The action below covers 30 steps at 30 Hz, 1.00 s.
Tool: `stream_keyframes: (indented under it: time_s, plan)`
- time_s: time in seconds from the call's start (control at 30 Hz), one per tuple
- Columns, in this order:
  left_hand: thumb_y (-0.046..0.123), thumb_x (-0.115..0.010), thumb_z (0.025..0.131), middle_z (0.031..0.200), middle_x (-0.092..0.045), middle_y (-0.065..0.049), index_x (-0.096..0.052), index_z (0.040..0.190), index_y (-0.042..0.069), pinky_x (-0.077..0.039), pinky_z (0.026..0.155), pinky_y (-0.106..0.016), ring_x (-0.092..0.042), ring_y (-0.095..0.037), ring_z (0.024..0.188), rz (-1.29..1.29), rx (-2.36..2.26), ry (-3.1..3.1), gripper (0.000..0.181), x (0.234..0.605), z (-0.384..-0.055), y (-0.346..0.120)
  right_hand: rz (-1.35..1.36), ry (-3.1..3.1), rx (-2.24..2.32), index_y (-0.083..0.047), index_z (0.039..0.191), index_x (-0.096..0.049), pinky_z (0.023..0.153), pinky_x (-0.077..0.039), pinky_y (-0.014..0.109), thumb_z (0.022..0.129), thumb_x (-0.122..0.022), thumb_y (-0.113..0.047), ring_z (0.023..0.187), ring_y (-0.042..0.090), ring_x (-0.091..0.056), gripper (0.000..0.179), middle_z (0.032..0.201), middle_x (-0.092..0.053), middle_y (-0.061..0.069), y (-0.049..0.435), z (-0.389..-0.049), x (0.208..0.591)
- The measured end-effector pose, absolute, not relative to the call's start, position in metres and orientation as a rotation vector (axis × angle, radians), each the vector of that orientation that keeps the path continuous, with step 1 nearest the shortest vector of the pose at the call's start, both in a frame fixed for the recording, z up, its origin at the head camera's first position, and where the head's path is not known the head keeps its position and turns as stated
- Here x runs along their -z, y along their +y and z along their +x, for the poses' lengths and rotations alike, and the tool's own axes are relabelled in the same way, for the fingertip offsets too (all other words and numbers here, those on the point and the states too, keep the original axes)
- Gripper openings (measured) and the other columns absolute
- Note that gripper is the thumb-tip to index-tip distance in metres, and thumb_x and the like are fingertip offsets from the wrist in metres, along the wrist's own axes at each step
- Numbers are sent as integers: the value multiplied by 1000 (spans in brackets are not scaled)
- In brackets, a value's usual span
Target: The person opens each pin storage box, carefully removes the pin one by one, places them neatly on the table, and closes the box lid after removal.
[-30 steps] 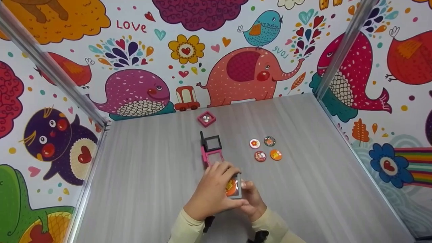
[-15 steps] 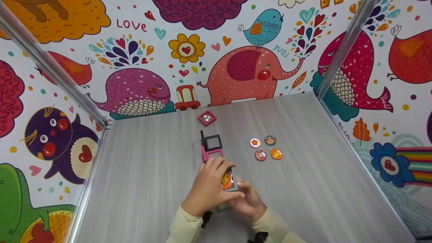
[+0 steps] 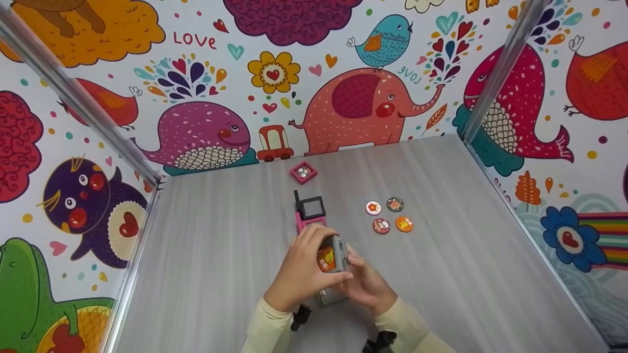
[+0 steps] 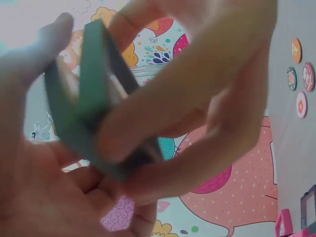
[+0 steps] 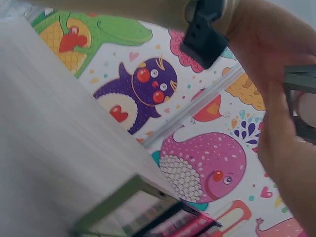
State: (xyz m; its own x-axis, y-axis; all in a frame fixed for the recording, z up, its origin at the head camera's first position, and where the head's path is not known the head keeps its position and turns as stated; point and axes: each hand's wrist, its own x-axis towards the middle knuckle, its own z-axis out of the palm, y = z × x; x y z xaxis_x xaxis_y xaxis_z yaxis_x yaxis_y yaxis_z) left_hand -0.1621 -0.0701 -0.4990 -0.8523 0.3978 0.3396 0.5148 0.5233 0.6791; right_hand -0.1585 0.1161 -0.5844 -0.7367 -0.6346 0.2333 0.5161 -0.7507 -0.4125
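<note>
My left hand [image 3: 300, 267] holds a small grey hinged display frame [image 3: 341, 252], thumb along the near edge and fingers curled over the far edge. An orange round badge [image 3: 326, 259] shows in the frame, under the left palm. My right hand [image 3: 373, 290] grips the frame from the right, its thumb against that side. In the left wrist view the frame's two halves [image 4: 91, 74] stand apart in a narrow V, with fingers of both hands around them. The right wrist view catches only a corner of the frame [image 5: 301, 79].
A greenish-grey frame [image 3: 321, 301] lies below the hands, partly hidden. Beyond them are an open pink frame [image 3: 300, 223], an open black frame [image 3: 312, 217] and a closed pink frame [image 3: 303, 172] holding a badge. Several round badges [image 3: 381, 226] lie to the right.
Both hands have shifted slightly up and left with the frame. The frame has turned, so its right side now shows. The greenish-grey frame has come into sight beneath the hands.
</note>
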Motion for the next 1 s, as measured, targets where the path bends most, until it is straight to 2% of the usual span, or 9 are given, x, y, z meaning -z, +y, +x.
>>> stream_keyframes:
  time_s: [0.17,0.33,0.4,0.47,0.53,0.6,0.77,0.83,1.0]
  plan:
    - [41,-101,77,133,-57,5,-61,139,16,-53,107,-45,-56,-15,121,-763,1348,-2629,78,497,-163,-75,-385,438,2439,-19,153,-41,96,-56,33,112,-48,-13,114,23,-62,43,137,-56,12,121,-162,584]
    - [26,-103,75,134,-59,-3,-56,143,15,-56,104,-43,-59,-18,121,-654,1578,-2519,83,496,-164,-81,-176,217,2495,-9,155,-32,116,-47,47,104,-47,-3,136,36,-55,53,153,-46,24,124,-164,583]
    - [23,-103,76,135,-60,-7,-55,143,13,-56,105,-47,-60,-21,122,-627,1644,-2470,83,499,-165,-83,-123,226,2517,-7,158,-31,120,-41,52,105,-46,-3,142,39,-51,55,158,-43,25,127,-165,582]
    - [23,-102,77,136,-59,-8,-55,144,12,-55,107,-48,-60,-22,124,-604,1701,-2443,83,502,-166,-84,-147,374,2549,-9,159,-32,121,-40,50,108,-44,-3,144,38,-50,53,160,-42,23,129,-168,580]
    - [23,-102,77,138,-58,-6,-55,143,13,-53,110,-48,-60,-22,126,-571,1759,-2431,82,505,-167,-85,-245,675,2587,-8,158,-37,121,-42,47,109,-42,-2,147,36,-48,50,161,-44,21,133,-172,579]
    - [22,-102,77,140,-58,-5,-55,143,13,-50,112,-46,-61,-25,129,-543,1808,-2421,82,508,-168,-87,-415,1106,2566,-5,158,-39,121,-41,48,110,-46,0,149,41,-45,49,162,-45,22,138,-178,577]
    - [25,-101,77,142,-57,-11,-54,146,14,-49,112,-44,-62,-28,131,-516,1851,-2417,84,513,-170,-91,-853,2172,2047,-10,155,-53,122,-36,59,102,-74,-4,149,36,-47,58,157,-56,8,154,-192,560]
    - [27,-101,78,142,-57,-13,-54,147,13,-50,112,-46,-62,-30,130,-522,1850,-2412,84,514,-171,-92,-973,2379,1795,-16,152,-60,121,-38,58,97,-83,-8,145,26,-52,60,153,-61,-2,158,-194,551]
    - [22,-100,79,140,-56,-9,-55,147,12,-49,112,-44,-61,-32,128,-538,1842,-2410,82,517,-174,-89,-1144,2574,1478,-15,145,-67,114,-49,49,92,-90,-11,136,22,-58,58,145,-65,-5,161,-200,540]
